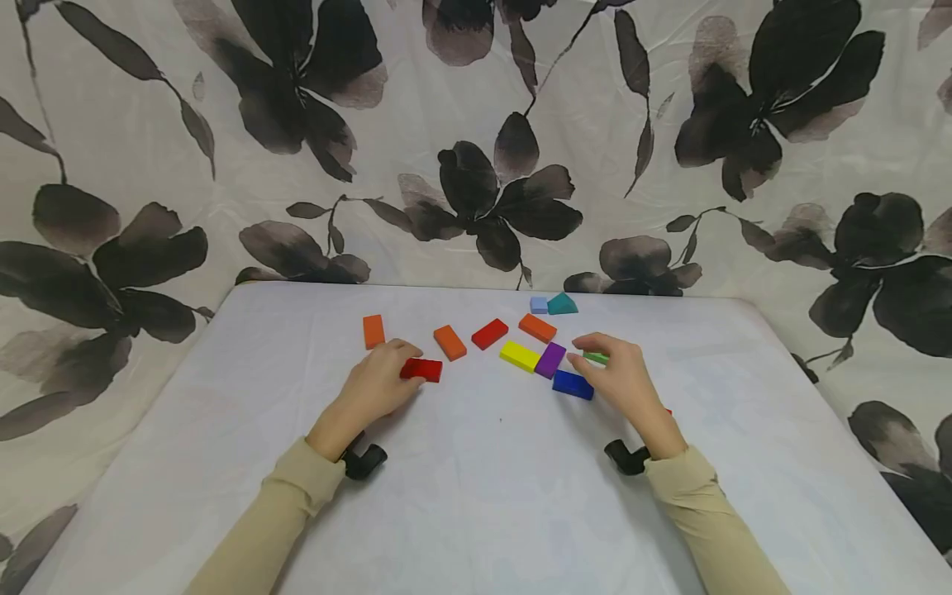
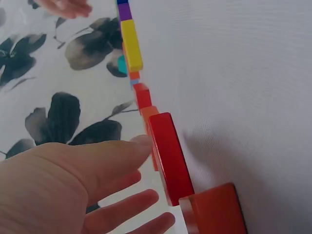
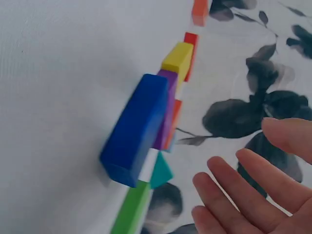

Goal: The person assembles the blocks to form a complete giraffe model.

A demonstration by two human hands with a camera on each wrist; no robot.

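My left hand (image 1: pixel 379 380) is at the left end of a red block (image 1: pixel 422 369). In the left wrist view its thumb lies against the side of that red block (image 2: pixel 170 161), with the fingers extended and spread; whether it grips the block is unclear. An orange block (image 2: pixel 217 209) stands close by. My right hand (image 1: pixel 617 372) hovers with spread, slightly bent fingers, holding nothing, over a partly hidden green block (image 1: pixel 595 358). Beside it are a blue block (image 1: pixel 573 385), a purple one (image 1: pixel 550 361) and a yellow one (image 1: pixel 519 356).
Beyond the hands lie orange blocks (image 1: pixel 449 343), another red block (image 1: pixel 490 334), a light blue block (image 1: pixel 539 306) and a teal triangular block (image 1: pixel 562 304). A red piece (image 1: pixel 668 411) shows behind my right wrist. Floral cloth (image 1: pixel 476 198) hangs behind the white table (image 1: pixel 498 496).
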